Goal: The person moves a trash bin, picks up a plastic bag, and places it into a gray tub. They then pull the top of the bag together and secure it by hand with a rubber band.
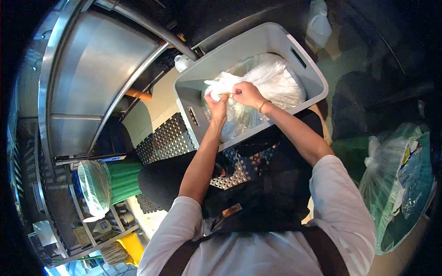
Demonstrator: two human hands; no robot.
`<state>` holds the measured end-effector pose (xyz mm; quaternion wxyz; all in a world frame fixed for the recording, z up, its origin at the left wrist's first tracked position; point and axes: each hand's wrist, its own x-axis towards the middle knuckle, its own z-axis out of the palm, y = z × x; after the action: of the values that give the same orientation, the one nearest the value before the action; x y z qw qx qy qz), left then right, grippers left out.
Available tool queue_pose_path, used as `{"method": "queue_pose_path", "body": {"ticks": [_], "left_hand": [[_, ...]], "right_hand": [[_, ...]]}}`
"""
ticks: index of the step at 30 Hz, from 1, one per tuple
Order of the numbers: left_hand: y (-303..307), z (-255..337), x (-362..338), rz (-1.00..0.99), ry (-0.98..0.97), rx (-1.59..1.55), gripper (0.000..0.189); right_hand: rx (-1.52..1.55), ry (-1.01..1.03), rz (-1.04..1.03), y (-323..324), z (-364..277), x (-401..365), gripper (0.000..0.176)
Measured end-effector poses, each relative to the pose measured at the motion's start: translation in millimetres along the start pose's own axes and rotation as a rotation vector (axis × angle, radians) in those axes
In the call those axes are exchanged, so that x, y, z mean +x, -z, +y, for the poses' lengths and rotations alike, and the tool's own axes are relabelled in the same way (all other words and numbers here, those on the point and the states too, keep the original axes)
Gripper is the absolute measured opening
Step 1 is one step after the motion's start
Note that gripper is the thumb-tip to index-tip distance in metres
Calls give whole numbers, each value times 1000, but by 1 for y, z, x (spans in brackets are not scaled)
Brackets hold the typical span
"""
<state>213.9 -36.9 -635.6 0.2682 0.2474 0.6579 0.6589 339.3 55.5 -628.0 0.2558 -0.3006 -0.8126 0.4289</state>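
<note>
left hand (216, 106), right hand (247, 94) pinch bag (278, 83) neck; bag along bin (239, 46)

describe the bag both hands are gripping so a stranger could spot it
Find the grey bin in the upper middle of the view. Inside it lies a clear bag, its bunched white top pinched by the left hand and right hand. Unlike the stuffed bag in the green bin at right, it alone sits in a grey one.

- One grey bin (251, 48)
- Three clear bags (276, 83) (94, 184) (389, 175)
- Two green bins (124, 179) (400, 230)
- Two white jugs (318, 25) (184, 62)
- Two hands (217, 102) (247, 94)
</note>
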Motion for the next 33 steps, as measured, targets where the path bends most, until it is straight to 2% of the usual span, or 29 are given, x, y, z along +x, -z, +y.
{"method": "queue_pose_path", "body": {"ticks": [2, 6, 7, 9, 11, 14, 16, 20, 25, 27, 31, 33], "left_hand": [[3, 1, -3, -4, -18, 57, 57], [6, 18, 1, -45, -4, -45, 50], [7, 22, 2, -51, -30, -1, 45], [7, 23, 3, -40, -87, 60, 34], [8, 19, 2, -52, -92, 56, 34], [2, 29, -3, -58, -68, 63, 33], [6, 20, 0, -50, -39, 71, 32], [5, 11, 2, -50, -51, 48, 31], [2, 9, -6, -39, -110, 219, 32], [1, 2, -3, 29, -127, 352, 26], [4, -12, 0, -13, -199, 338, 26], [2, -6, -4, -17, -211, 336, 26]], "right_hand": [[-26, -4, -7, 4, -6, -5, 10], [11, 79, 151, 12, -9, -1, 8], [17, 111, 201, 12, -7, -1, 6], [83, 74, 157, 11, -7, -5, 7], [140, 40, 123, 14, -7, -5, 8], [27, 109, 197, 13, -17, -8, 10], [-83, 238, 264, 10, -19, -9, 13], [-79, 224, 263, 4, -16, -8, 13], [6, 88, 68, -1, -8, -5, 13], [12, 60, 29, -1, -7, -4, 12], [-60, -1, -90, 1, -9, -3, 10], [-62, 31, -23, 0, -12, -6, 10]]}}
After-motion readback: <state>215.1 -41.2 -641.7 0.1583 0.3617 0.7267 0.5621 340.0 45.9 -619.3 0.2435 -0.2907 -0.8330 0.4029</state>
